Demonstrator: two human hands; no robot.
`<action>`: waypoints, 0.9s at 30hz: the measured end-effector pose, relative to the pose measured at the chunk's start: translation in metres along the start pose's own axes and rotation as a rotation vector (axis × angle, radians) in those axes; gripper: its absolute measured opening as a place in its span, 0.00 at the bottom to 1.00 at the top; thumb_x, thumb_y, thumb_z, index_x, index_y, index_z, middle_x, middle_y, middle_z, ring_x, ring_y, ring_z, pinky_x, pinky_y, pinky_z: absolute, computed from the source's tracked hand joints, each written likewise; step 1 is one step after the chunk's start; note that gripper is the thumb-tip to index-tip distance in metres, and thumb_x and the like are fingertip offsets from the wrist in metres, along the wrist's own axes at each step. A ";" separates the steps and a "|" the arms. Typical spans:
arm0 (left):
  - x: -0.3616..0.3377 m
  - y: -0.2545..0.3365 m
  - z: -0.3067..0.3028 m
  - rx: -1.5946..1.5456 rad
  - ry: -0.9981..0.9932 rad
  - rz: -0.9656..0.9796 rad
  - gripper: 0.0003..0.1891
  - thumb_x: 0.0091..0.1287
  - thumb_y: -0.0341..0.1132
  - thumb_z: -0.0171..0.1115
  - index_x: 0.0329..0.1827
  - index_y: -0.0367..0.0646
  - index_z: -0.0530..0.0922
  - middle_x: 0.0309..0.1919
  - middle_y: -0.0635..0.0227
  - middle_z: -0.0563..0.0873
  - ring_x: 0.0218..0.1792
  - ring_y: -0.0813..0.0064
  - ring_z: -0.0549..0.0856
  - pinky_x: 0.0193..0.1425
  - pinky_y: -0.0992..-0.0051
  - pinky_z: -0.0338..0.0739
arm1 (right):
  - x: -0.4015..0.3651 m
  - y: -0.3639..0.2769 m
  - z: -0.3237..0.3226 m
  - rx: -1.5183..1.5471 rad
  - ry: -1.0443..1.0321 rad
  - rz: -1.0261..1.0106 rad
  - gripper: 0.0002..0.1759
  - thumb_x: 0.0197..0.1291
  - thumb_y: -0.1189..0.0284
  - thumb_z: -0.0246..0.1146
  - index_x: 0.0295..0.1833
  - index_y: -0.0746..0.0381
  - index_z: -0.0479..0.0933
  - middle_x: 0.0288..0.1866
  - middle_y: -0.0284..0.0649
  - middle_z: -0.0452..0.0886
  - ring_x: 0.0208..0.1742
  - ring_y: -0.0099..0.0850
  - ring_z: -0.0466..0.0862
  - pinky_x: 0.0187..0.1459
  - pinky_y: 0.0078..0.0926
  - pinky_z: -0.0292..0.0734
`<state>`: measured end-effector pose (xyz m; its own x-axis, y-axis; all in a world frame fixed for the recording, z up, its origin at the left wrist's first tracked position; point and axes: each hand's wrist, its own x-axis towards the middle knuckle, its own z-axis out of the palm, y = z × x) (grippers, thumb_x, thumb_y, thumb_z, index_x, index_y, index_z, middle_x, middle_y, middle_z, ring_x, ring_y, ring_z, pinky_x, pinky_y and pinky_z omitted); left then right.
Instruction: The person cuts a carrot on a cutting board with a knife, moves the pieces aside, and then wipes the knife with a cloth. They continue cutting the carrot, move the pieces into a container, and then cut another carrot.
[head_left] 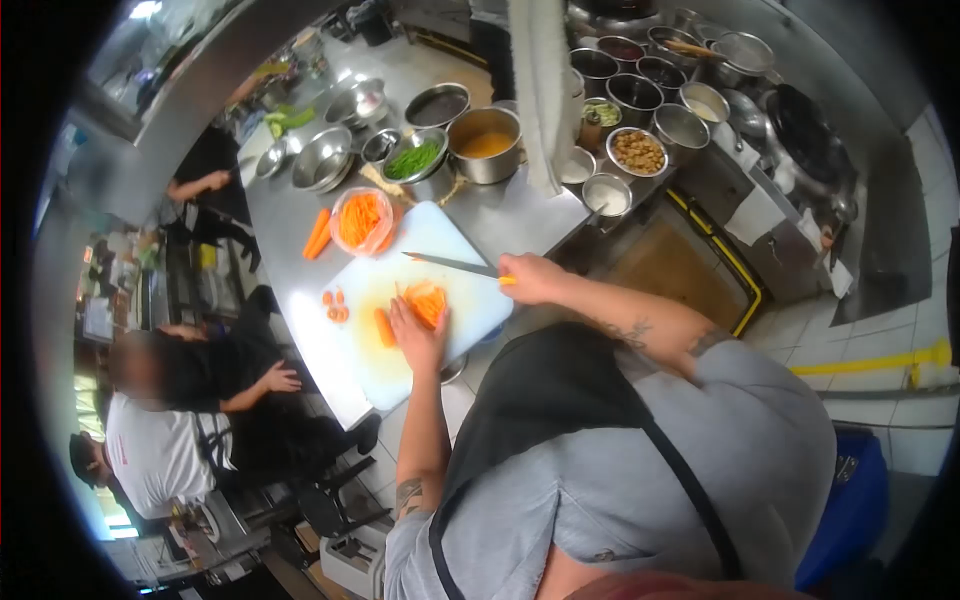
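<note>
My right hand (530, 279) is wrapped around the yellow handle of a kitchen knife (455, 264). Its blade points left, above the white cutting board (425, 225). My left hand (419, 337) rests low on the board, its fingers and thumb around a pile of sliced carrot (427, 300). Just left of those fingers lies a carrot piece (384, 327). Several carrot ends (335, 307) sit near the board's left side. At the far edge stands a tub of shredded carrot (361, 219), with whole carrots (317, 234) beside it.
Beyond the board are a bowl of chopped greens (412, 158), a pot of orange liquid (486, 140) and metal bowls (322, 160). A hanging white cloth (540, 100) blocks part of the view. Several filled containers (638, 152) stand right. People (165, 440) are at the left.
</note>
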<state>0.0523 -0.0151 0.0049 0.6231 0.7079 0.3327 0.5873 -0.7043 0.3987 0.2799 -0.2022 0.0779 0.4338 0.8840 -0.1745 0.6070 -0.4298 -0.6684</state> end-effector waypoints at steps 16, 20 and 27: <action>0.034 -0.021 0.020 0.063 -0.096 -0.090 0.50 0.65 0.59 0.70 0.82 0.36 0.62 0.79 0.44 0.68 0.80 0.41 0.64 0.84 0.46 0.53 | -0.024 0.005 0.029 0.180 -0.034 0.058 0.19 0.73 0.65 0.59 0.60 0.67 0.72 0.49 0.62 0.86 0.53 0.61 0.86 0.54 0.55 0.80; 0.029 -0.014 0.016 -0.030 -0.007 0.115 0.35 0.66 0.55 0.70 0.69 0.39 0.77 0.63 0.54 0.84 0.65 0.48 0.79 0.73 0.49 0.68 | -0.028 0.013 0.028 0.183 -0.058 0.068 0.19 0.72 0.65 0.58 0.60 0.67 0.73 0.50 0.62 0.86 0.54 0.59 0.86 0.54 0.55 0.81; 0.029 -0.012 0.015 -0.164 -0.083 0.151 0.29 0.65 0.45 0.71 0.64 0.34 0.80 0.56 0.47 0.86 0.57 0.47 0.84 0.68 0.53 0.74 | -0.007 0.025 0.029 0.158 -0.154 0.033 0.20 0.73 0.66 0.56 0.65 0.62 0.73 0.51 0.59 0.87 0.54 0.56 0.87 0.55 0.52 0.82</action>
<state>0.0711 0.0131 -0.0026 0.7418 0.5839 0.3298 0.3969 -0.7787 0.4858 0.2729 -0.2143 0.0412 0.3376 0.8927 -0.2984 0.4767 -0.4355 -0.7636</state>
